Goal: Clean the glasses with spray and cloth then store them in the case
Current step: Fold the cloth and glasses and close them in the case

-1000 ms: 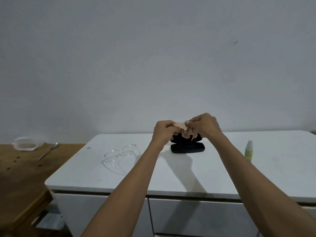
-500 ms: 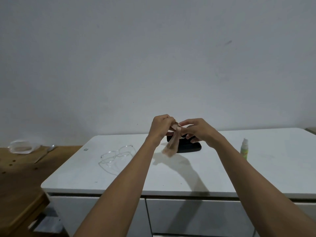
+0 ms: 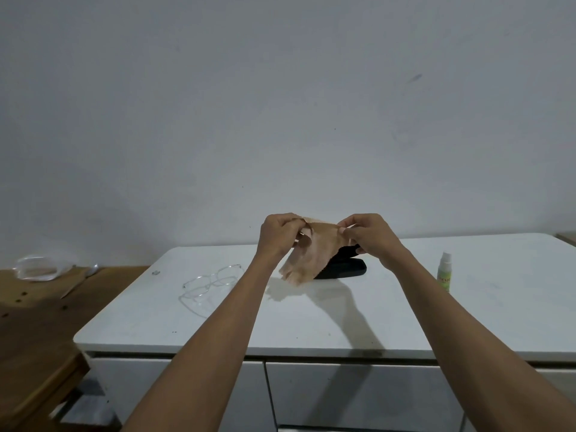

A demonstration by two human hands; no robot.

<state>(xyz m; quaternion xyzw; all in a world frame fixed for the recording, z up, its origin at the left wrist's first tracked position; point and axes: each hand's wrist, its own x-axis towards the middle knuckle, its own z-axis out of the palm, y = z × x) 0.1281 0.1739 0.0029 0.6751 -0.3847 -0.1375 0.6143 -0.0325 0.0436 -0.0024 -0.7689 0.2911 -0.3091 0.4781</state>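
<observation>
While the cloth (image 3: 311, 254) is held spread in the air above the desk (image 3: 311, 319), both hands are pinched shut on its top edge: the left hand (image 3: 280, 233) at one corner, the right hand (image 3: 369, 233) at the other, the rest hanging loose below. The glasses (image 3: 212, 280) are seen lying flat on the desk, down and to the left of the left hand, well apart from it, their long axis running roughly left to right with a slight slant. That hand is judged the nearer one for a pick-up. The spray (image 3: 444, 272) stands upright off to the right, closer to the right hand, untouched. The case (image 3: 341, 271) is set on the desk just behind the hanging cloth and partly hidden by it; it appears to be open, though that cannot be told for sure, and nothing can be made out inside it. Cleaning is judged not yet begun; a release of one corner would be needed before either the glasses or the spray could be taken up.
</observation>
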